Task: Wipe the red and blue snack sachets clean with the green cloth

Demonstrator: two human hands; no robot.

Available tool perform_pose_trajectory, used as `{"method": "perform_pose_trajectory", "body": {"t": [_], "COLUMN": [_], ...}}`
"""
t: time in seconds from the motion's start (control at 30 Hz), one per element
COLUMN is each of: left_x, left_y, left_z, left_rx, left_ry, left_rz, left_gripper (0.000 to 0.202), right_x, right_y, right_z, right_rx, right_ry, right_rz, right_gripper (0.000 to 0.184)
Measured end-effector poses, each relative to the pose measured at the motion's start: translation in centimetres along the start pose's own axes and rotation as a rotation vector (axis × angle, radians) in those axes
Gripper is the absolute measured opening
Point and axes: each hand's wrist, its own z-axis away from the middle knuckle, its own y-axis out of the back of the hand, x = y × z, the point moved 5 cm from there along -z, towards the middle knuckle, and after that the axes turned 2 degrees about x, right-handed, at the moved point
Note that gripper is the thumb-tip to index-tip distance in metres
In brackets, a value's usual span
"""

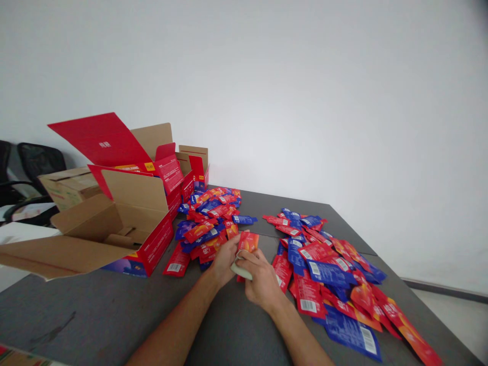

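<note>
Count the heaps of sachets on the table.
2: left heap beside the open red boxes; right heap opposite. Between them, left hand and right hand grip a sachet. Boxes may hide more.

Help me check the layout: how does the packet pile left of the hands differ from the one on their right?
The left pile is compact and lies beside the red carton; the right pile is larger and lies clear of it. The left pile sits farther back; the right pile runs toward the near edge. Both mix red and blue packets.

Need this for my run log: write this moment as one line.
left hand: holds red packet | right hand: holds same packet | packet pile: right of hands | open box: at left
</note>
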Motion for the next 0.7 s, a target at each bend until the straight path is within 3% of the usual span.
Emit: {"method": "perform_pose_trajectory", "body": {"t": [0.23,0.5,0.7], "left_x": [1.6,3.8,3.3], "left_y": [0.6,1.6,3.8], "left_z": [0.2,0.9,0.0], "left_rx": [0.182,0.328,0.471], "left_ry": [-0.188,-0.696,-0.666], "left_rz": [-0.195,-1.172,-1.58], "left_gripper": [0.043,0.039,0.036], "right_x": [2.8,7.6,9.6], "right_y": [0.1,2.9,4.4], "right_z": [0.6,1.6,2.4], "right_rx": [0.115,0.336,0.309], "right_ry": [-0.149,-0.389,-0.468], "right_rz": [0.053,0.169,0.277], "right_gripper": [0.057,0.053,0.049]}}
